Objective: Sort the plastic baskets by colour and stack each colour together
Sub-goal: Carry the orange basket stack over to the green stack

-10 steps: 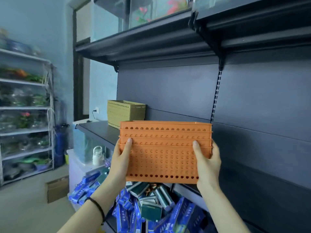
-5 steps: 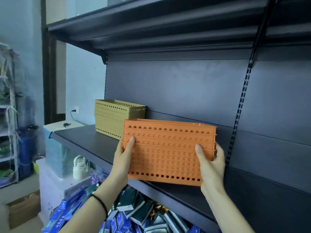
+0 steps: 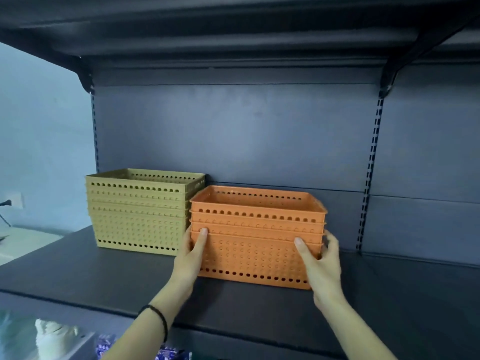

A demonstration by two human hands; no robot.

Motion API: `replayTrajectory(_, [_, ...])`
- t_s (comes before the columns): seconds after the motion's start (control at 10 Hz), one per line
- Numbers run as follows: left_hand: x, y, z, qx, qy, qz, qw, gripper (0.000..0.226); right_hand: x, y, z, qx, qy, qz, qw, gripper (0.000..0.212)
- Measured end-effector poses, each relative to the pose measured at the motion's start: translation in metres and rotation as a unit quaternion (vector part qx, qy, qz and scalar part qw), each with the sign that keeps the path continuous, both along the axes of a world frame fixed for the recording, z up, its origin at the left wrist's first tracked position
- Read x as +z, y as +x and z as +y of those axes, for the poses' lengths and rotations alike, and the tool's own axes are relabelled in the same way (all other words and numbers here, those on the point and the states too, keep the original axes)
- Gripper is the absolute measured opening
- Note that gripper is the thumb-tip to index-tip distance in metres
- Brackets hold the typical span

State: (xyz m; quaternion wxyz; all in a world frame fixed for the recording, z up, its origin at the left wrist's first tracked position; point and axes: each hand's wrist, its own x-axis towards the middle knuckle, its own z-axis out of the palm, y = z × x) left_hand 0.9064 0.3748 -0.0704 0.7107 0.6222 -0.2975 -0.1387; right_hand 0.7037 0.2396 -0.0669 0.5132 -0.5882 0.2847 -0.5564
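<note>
Carried in mid-air a second ago, the orange baskets (image 3: pixel 257 237) now sit on the shelf (image 3: pixel 104 276), touching the olive baskets (image 3: pixel 140 211); left hand (image 3: pixel 191 258) and right hand (image 3: pixel 320 261) clasp their ends, best nudged flush before release.

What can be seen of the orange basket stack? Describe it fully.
The orange basket stack is four nested rectangular baskets of matte plastic, walls perforated with rows of round holes, rims stepped. It stands upright on the dark shelf, right of the olive stack and very close to it. The left hand and right hand hold its two ends.
</note>
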Motion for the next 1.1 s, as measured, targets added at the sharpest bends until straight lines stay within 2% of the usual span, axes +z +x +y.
replayTrajectory(0.1, [0.004,0.021,-0.004,-0.004,0.006,-0.008,1.000,0.029,0.001,0.017,-0.007,-0.016,0.003,0.023,1.000,0.064])
replayTrajectory(0.2, [0.009,0.034,-0.008,0.024,0.012,-0.017,0.999,0.025,0.002,0.028,-0.015,-0.022,0.005,0.040,0.999,0.067])
replayTrajectory(0.3, [0.009,0.041,-0.012,0.149,0.014,-0.063,0.987,0.043,0.000,0.035,-0.018,-0.031,0.008,0.048,0.998,0.068])
replayTrajectory(0.4, [0.014,0.044,-0.019,0.259,0.036,-0.139,0.955,0.074,-0.001,0.040,-0.020,-0.041,0.008,0.045,0.998,0.068])
replayTrajectory(0.5, [0.019,0.048,-0.028,0.283,0.051,-0.097,0.953,0.101,0.001,0.044,-0.026,-0.041,0.013,0.046,0.998,0.068])
replayTrajectory(0.6, [0.018,0.053,-0.035,0.286,0.071,-0.067,0.953,0.119,0.003,0.049,-0.031,-0.044,0.016,0.049,0.998,0.066])
replayTrajectory(0.9, [0.010,0.062,-0.041,0.247,0.079,-0.072,0.963,0.126,0.005,0.052,-0.034,-0.062,0.006,0.077,0.995,0.061])
replayTrajectory(1.0, [0.016,0.062,-0.035,0.210,0.075,-0.050,0.974,0.121,0.006,0.052,-0.031,-0.066,0.004,0.089,0.994,0.059])
replayTrajectory(1.1, [0.019,0.068,-0.007,0.132,0.004,0.004,0.991,0.095,0.010,0.048,-0.026,-0.102,0.019,0.087,0.991,0.070])
